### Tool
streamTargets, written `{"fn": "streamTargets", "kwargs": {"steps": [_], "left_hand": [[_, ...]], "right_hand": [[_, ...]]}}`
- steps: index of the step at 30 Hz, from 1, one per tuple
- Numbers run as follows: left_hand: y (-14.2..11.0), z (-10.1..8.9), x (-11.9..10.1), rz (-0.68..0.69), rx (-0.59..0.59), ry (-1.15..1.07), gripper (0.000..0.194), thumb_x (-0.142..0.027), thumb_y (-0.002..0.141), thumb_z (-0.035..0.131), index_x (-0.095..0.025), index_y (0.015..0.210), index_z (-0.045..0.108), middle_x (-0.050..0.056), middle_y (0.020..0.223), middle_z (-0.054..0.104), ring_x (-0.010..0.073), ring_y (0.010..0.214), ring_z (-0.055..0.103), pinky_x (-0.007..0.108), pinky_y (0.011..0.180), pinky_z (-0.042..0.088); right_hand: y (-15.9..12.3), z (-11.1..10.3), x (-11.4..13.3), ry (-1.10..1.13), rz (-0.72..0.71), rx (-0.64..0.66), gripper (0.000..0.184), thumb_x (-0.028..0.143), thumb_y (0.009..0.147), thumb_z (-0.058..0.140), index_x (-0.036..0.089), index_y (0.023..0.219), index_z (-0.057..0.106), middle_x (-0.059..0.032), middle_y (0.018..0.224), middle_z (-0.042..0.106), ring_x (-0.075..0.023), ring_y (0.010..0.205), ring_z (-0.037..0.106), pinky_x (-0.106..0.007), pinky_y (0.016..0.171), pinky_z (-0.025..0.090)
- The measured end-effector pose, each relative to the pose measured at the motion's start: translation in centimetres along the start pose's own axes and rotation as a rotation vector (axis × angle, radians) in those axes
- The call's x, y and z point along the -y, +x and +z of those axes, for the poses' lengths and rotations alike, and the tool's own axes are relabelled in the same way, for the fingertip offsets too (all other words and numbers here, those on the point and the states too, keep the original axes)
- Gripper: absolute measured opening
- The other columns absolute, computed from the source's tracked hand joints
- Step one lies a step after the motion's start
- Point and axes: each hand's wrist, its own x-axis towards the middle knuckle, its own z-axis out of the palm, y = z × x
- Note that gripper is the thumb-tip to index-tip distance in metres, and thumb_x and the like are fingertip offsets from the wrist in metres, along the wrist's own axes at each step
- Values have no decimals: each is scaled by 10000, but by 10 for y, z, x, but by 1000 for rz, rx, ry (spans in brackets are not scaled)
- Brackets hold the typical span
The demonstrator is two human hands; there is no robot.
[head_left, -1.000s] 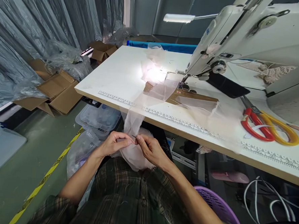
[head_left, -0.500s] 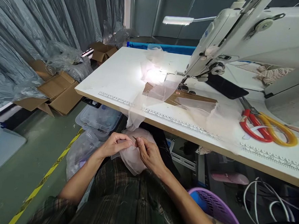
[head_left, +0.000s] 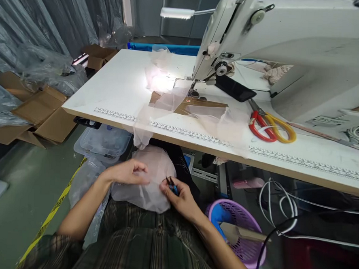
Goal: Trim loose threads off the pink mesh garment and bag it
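A sheer pale-pink fabric (head_left: 156, 163) lies bunched over my lap, below the table's front edge. My right hand (head_left: 180, 197) is closed around small thread snips (head_left: 172, 187) with blue handles and dark tips that point up and away from me. The snips are just over the right side of the fabric. At the fabric's left side, my left hand (head_left: 130, 172) rests with thumb and fingers apart and nothing gripped. A strip of similar sheer fabric (head_left: 143, 126) hangs over the table edge above my hands.
On the white table (head_left: 109, 89) stands a sewing machine (head_left: 215, 39); a brown template (head_left: 181, 106) lies near its needle. Red-and-yellow scissors (head_left: 267, 125) and a black phone (head_left: 235, 88) lie to the right. Below are a purple basket (head_left: 251, 258) and a clear plastic box (head_left: 104, 142).
My left hand has let go of the fabric and opened. My right hand has turned, so the snips show. The view has swung right, and the fabric on my lap is spread wider.
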Motion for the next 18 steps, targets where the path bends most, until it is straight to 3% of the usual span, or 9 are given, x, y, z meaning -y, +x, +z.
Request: {"fn": "streamTargets", "kwargs": {"steps": [2,4,6,9,12,15,18], "left_hand": [[19,-5,4,27,-281,115,220,-346,780,648,-165,900,685,27,802,696,158,714,619,252,677,484],[36,-5,10,51,-546,286,232,-286,800,626,-180,1000,678,71,996,704,220,926,634,360,889,470],[45,-1,19,86,-674,436,279,-248,822,594,-180,1085,660,113,1144,663,266,1088,589,444,1001,404],[46,15,32,183,-688,518,281,-242,876,520,-175,1114,652,136,1213,625,273,1159,556,467,1015,400],[40,38,41,304,-570,491,346,-291,880,540,-167,1194,615,153,1257,605,280,1189,546,470,1014,413],[38,56,47,362,-431,485,535,-372,821,631,-147,1299,544,189,1327,557,328,1228,517,476,1018,415],[40,65,51,379,-439,479,590,-396,807,648,-148,1328,524,195,1346,544,344,1224,519,457,1027,414]], "right_hand": [[15,-8,-13,-9,-20,-204,405,586,791,566,182,760,547,24,627,424,-117,572,363,-238,527,330],[30,-14,-27,-50,-29,-375,401,577,795,553,176,792,556,23,631,437,-119,568,369,-234,514,327],[40,-18,-38,-118,-39,-458,376,546,810,543,171,799,563,12,652,476,-129,590,404,-238,535,350],[41,-21,-48,-208,-50,-437,357,517,830,527,165,790,574,-11,705,542,-141,620,455,-249,573,384],[36,-23,-47,-283,-35,-396,365,517,842,504,164,809,594,-28,713,588,-156,607,496,-268,582,411],[34,-27,-38,-345,-37,-483,355,511,837,510,174,895,604,-60,781,655,-194,660,582,-299,632,464],[41,-28,-20,-330,-131,-519,329,487,849,511,183,926,608,-85,861,689,-221,759,639,-321,709,499]]}}
